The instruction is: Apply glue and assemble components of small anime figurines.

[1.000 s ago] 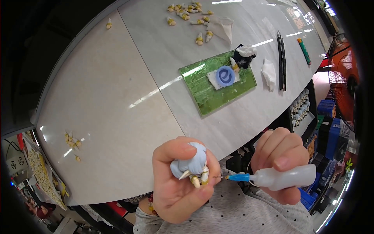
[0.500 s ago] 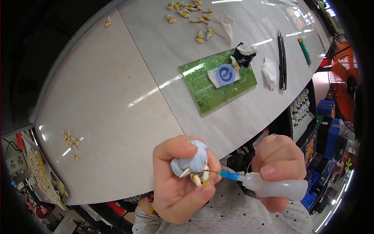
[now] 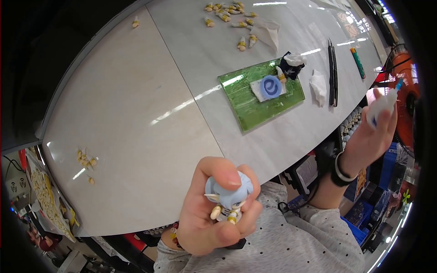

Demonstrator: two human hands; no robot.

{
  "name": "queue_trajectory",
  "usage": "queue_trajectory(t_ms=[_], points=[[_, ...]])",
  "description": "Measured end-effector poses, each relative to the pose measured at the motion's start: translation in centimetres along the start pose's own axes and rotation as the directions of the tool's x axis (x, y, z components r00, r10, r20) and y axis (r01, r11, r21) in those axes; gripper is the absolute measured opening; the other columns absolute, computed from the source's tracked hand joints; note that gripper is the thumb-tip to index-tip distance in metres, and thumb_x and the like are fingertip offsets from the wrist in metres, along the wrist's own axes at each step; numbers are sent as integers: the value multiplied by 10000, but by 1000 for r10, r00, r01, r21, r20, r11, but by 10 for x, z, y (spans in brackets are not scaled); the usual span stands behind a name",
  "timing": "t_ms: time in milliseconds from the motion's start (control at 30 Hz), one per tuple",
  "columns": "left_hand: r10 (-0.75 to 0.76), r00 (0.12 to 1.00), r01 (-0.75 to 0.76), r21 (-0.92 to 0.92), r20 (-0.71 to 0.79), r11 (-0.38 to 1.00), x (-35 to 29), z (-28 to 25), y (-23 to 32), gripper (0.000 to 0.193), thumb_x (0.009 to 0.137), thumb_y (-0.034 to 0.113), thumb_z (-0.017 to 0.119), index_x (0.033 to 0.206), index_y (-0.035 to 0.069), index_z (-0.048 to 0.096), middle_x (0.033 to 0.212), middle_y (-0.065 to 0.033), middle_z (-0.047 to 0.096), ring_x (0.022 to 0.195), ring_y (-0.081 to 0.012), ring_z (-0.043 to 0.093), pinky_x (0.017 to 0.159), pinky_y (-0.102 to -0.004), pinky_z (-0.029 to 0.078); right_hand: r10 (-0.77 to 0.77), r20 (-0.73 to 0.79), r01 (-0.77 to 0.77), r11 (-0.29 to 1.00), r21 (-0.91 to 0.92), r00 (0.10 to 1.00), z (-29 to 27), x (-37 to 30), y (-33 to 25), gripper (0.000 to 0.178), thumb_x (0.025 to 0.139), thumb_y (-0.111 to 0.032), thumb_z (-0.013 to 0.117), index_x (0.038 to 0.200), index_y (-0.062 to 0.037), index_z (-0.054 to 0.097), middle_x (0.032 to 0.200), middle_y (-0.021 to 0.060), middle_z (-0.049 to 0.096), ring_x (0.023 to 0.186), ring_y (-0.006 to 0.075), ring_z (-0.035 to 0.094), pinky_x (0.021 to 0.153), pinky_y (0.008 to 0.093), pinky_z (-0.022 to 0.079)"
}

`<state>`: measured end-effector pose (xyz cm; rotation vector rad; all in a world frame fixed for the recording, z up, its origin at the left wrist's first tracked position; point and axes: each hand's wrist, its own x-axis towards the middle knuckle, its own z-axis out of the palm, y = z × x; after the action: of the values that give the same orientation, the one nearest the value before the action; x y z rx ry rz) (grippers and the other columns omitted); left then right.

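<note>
My left hand [image 3: 196, 216] is closed around a small figurine [image 3: 227, 193] with pale blue hair, a pointed ear and gold-banded arms. The thumb presses on its hair. Out at the right, beyond the table edge, my right hand [image 3: 371, 139] is raised and grips a translucent white squeeze bottle [image 3: 381, 109]. The bottle's blue needle tip [image 3: 399, 85] points upward, away from the figurine. On the table, a green glass plate [image 3: 246, 116] carries a round blue dish [image 3: 271, 86] on a white pad, and one small limb piece leans beside the dish.
Several white-and-gold limb pieces [image 3: 223, 16] lie at the far side near a tissue [image 3: 268, 32]. More small pieces [image 3: 84, 158] are at the left. Black tweezers [image 3: 332, 75], a crumpled tissue [image 3: 317, 86] and a green stick [image 3: 358, 63] lie right. An orange fan [image 3: 404, 66] stands beyond.
My right hand has pulled the bottle away from the figurine, up and to the right, turning its tip upward. My left hand still holds the figurine, now turned with its face more visible.
</note>
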<state>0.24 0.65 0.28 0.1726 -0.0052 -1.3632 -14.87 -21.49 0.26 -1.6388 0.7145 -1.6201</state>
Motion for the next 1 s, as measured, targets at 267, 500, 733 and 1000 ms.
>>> queue_trajectory(t_ms=[267, 500, 733, 1000], points=[[4, 998, -1, -48, 57, 999, -2, 1, 1, 475, 771, 49, 620, 1105, 179, 308, 899, -101, 338, 517, -73, 339, 430, -192, 274, 257, 162, -172, 896, -410, 953, -31, 66, 59, 513, 777, -142, 639, 1176, 59, 386, 1016, 151, 579, 877, 139, 537, 809, 232, 406], [-86, 996, 86, -121, -1, 989, -1, 5, 4, 517, 772, 121, 638, 1128, 244, 285, 901, -99, 347, 525, -77, 340, 447, -203, 280, -157, -38, 119, 868, -482, 987, -24, 45, 53, 434, 787, -103, 608, 1163, 30, 436, 1099, 99, 493, 907, 121, 490, 728, 210, 403], [-58, 997, 65, -159, 47, 985, -3, 5, 0, 615, 758, 139, 660, 1177, 302, 241, 830, -96, 391, 534, -85, 349, 466, -213, 294, 44, 365, 179, 813, -554, 930, 4, 40, 36, 231, 788, -177, 595, 987, -58, 588, 794, -6, 556, 736, 55, 496, 594, 183, 344], [-88, 996, 88, -98, 3, 991, -4, 7, 1, 581, 732, 90, 679, 1091, 264, 257, 801, -117, 402, 533, -97, 363, 476, -215, 315, 292, 515, 118, 773, -623, 806, 10, 39, 41, 289, 807, -181, 577, 1060, -43, 555, 609, -36, 347, 551, 51, 324, 504, 197, 255]])
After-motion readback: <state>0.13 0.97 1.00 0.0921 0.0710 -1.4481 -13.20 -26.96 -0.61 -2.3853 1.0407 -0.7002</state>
